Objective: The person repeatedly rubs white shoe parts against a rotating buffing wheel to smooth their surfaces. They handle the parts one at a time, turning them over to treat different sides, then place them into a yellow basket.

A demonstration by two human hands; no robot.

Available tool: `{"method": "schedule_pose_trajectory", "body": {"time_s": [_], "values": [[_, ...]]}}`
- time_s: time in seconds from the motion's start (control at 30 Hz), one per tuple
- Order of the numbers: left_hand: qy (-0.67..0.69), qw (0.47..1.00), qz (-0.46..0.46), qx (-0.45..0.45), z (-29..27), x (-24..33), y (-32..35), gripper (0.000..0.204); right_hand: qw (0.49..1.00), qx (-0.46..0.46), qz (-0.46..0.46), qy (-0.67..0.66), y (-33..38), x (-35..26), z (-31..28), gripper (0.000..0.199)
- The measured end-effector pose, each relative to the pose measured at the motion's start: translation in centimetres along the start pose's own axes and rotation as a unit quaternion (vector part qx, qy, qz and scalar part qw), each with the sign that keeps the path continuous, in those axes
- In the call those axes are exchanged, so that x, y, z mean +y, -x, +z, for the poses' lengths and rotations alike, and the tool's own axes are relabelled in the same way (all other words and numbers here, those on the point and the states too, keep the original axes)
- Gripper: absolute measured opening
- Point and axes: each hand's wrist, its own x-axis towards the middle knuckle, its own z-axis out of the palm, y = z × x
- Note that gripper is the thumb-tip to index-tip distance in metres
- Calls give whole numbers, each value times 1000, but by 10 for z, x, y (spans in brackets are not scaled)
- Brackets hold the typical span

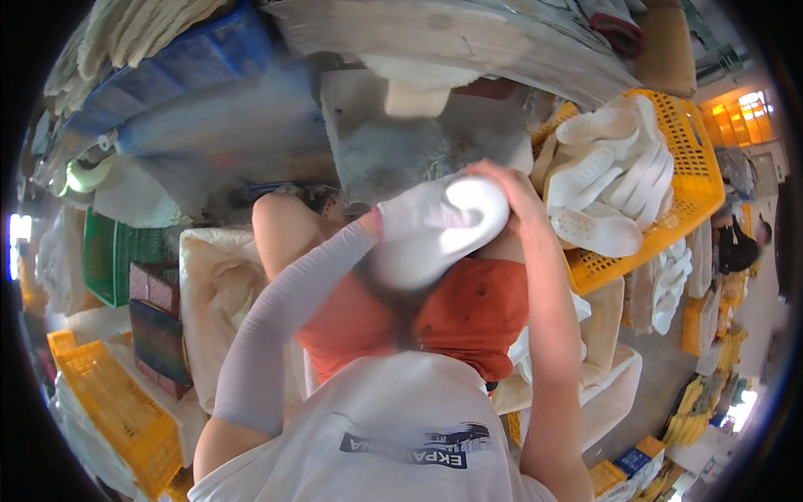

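Note:
In front of my lap a white foam shoe (416, 261) is held tilted between both hands, its edges smeared by motion. My left hand (420, 209), in a white glove below a pale sleeve, is closed on it; some of its fingers blur into the white. Bare, my right hand (508, 191) curls around the shoe's far right end, fingers over the top edge. To the right, a yellow basket (698, 167) holds a heap of similar white foam shoes (598, 230), close to my right forearm.
A grey work surface (389, 151) lies ahead of my knees, beside a blurred blue shape (222, 125). At the far left stand a blue crate (167, 71) and a green crate (125, 251). A yellow crate (121, 410) is at the lower left, and a cream-lined container (222, 289) sits beside my left leg.

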Motion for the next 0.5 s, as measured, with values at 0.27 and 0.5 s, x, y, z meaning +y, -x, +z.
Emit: {"method": "schedule_pose_trajectory", "body": {"time_s": [0.27, 0.5], "values": [[436, 841, 44, 316, -93, -42, -27, 48, 994, 38, -60, 86, -34, -14, 110, 51], [570, 754, -88, 316, -36, 6, -7, 54, 859, 100, -321, 388, 65, 32, 115, 59]]}}
